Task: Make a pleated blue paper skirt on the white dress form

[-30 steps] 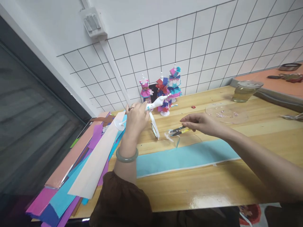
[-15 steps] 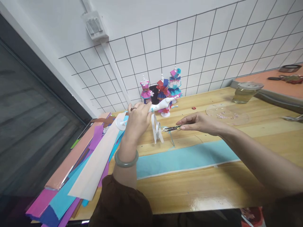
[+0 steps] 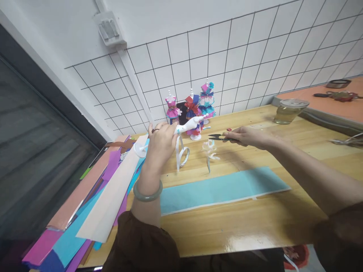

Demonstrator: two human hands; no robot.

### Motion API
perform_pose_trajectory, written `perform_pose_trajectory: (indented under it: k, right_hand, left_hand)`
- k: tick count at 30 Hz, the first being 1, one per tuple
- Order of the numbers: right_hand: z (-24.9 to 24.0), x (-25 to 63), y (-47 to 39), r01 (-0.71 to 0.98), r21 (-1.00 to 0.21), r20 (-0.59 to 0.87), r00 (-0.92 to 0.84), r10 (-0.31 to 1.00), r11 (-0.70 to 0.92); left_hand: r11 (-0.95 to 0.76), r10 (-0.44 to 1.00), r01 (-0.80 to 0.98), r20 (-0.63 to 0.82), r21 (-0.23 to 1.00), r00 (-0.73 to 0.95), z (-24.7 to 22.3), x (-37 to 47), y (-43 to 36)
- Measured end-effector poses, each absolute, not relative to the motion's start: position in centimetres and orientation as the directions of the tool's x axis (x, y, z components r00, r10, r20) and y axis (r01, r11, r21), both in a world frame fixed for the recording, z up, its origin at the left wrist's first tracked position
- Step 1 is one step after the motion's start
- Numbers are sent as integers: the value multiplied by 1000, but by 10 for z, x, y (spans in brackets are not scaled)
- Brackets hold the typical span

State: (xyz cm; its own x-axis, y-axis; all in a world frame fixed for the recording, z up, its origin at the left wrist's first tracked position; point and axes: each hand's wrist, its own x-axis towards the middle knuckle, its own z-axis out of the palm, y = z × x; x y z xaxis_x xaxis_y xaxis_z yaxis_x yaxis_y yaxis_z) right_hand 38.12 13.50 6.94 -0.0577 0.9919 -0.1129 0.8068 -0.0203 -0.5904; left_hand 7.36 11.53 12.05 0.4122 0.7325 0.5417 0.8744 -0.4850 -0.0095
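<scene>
My left hand [image 3: 162, 143] is wrapped round a small white mannequin [image 3: 191, 124], which it holds on its side above the table, with the round base [image 3: 140, 149] sticking out past the wrist. Black snips [image 3: 217, 137] are in my right hand [image 3: 244, 136], their blades apart and pointing left. Below the blades are curled scraps of white tape [image 3: 210, 148]. A roll of white tape [image 3: 184, 156] stands near my left fingers, a strip rising from it. Nearer me, a light blue paper strip [image 3: 224, 192] with a white edge lies flat.
Dressed mini mannequins [image 3: 192, 107] stand at the back by the wall grid. Stacked coloured papers [image 3: 104, 192] cover the left side. A lidded cup [image 3: 289, 112] and an orange board [image 3: 340, 94] are at the right.
My right hand has moved right and slightly up with the snips, away from the tape roll, and the blades now show apart. The tape scraps have come into clearer view.
</scene>
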Motion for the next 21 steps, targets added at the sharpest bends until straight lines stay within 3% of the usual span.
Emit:
perform_pose_trajectory:
  k: [3, 7, 12, 21]
  right_hand:
    - [62, 383, 138, 854, -519, -94, -79, 992, 18]
    - [39, 365, 133, 881, -431, -68, -249, 966, 196]
    - [23, 321, 117, 902, -86, -22, -426, 904, 423]
    - [18, 279, 92, 812, 184, -60, -553, 831, 554]
  left_hand:
    - [-475, 733, 880, 547, -13, 404, 120, 73, 116]
    - [-460, 741, 888, 548, -7, 388, 120, 73, 116]
    - [-446, 746, 895, 552, -2, 373, 120, 72, 116]
    - [-404, 755, 915, 568, 11, 327, 122, 61, 119]
